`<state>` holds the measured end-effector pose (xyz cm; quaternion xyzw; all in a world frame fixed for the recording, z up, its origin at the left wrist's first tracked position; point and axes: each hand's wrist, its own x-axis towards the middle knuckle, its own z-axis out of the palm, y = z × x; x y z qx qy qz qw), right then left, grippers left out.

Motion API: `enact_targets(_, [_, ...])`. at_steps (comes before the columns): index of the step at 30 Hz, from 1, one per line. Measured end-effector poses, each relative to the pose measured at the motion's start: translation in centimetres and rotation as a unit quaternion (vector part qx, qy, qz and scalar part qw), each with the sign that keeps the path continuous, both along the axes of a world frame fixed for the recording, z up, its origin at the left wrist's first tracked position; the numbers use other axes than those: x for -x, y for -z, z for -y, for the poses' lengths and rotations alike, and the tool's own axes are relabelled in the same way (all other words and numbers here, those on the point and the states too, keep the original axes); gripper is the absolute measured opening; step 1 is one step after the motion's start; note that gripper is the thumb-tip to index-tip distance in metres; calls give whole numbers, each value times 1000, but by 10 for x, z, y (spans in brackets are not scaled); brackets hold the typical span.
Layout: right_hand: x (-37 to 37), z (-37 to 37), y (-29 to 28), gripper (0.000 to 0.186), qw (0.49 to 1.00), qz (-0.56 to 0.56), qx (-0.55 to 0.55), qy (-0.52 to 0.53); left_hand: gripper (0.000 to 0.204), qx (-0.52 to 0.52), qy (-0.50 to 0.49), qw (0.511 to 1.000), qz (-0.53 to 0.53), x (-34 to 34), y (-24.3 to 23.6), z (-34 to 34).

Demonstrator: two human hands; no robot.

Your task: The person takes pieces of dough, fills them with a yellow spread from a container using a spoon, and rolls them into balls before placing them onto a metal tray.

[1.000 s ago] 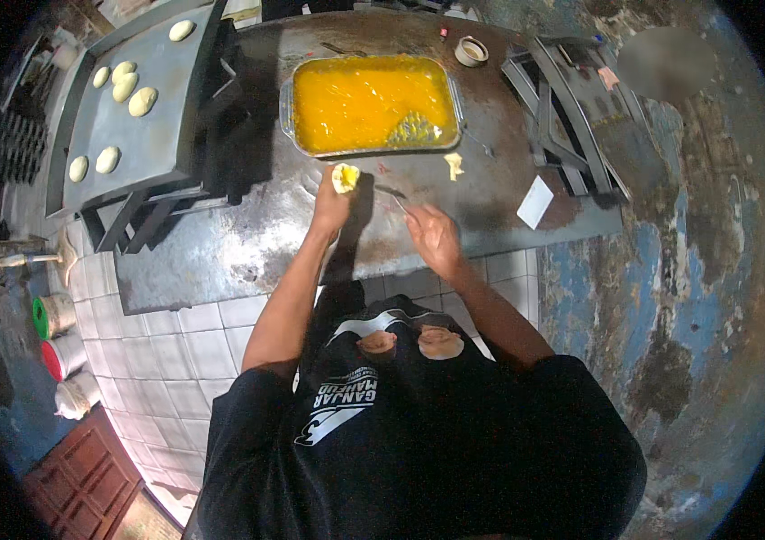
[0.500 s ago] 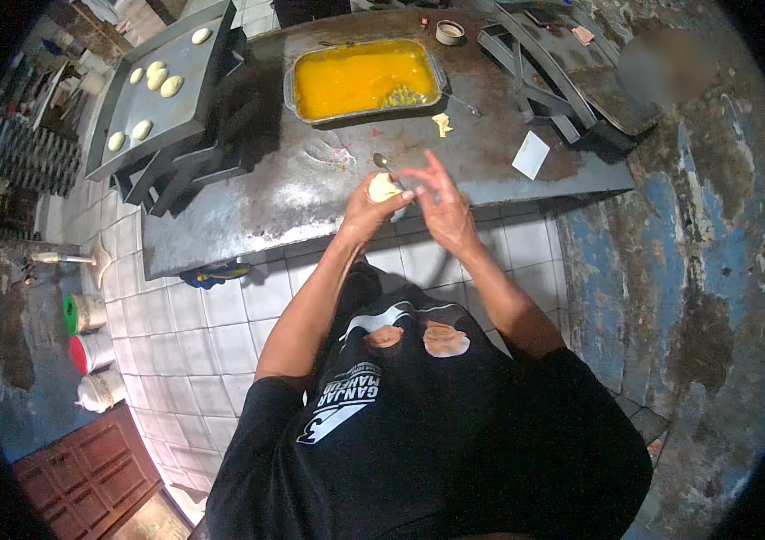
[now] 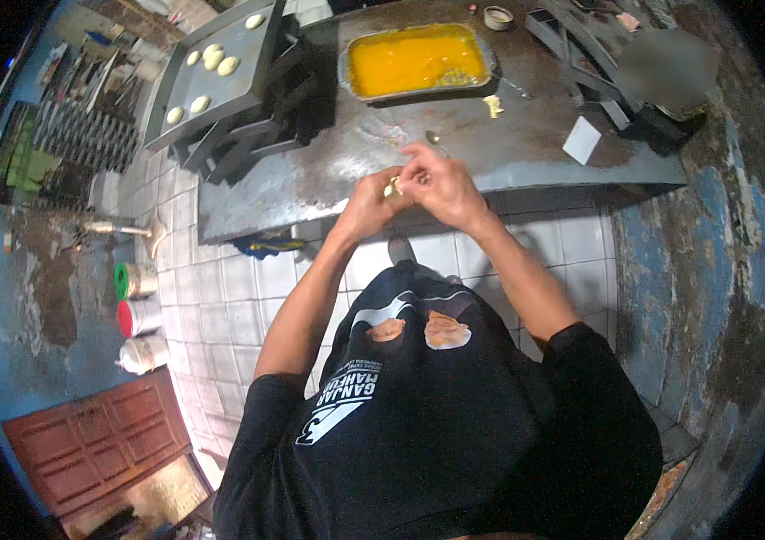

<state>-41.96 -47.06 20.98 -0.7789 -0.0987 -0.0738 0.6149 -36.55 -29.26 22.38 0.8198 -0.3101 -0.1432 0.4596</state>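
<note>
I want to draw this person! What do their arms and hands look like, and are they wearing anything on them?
Both arms are bare from short black sleeves down. The left hand and right hand wear no gloves, and no watch or bracelet shows. The black shirt has a white print.

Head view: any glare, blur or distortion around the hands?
Head view: strong fisheye, table edge bows and corners go black; soft glare on the metal beside the left hand; right hand and dough slightly soft; a blurred patch sits upper right.
</note>
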Motion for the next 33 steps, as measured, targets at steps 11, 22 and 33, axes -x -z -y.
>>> enact_targets(11, [-88,-60,-41,60,956,-160,-168,-179,50,101,-107,985,-86,-31,-36,-81])
enact_targets(22, [-200,-248,-52,49,961,225,139,81,75,436,-82,845,-299,-168,-36,-195])
enact_targets(33, [-430,-293,-76,52,952,-48,303,12,63,557,-227,782,-163,-280,-27,-301])
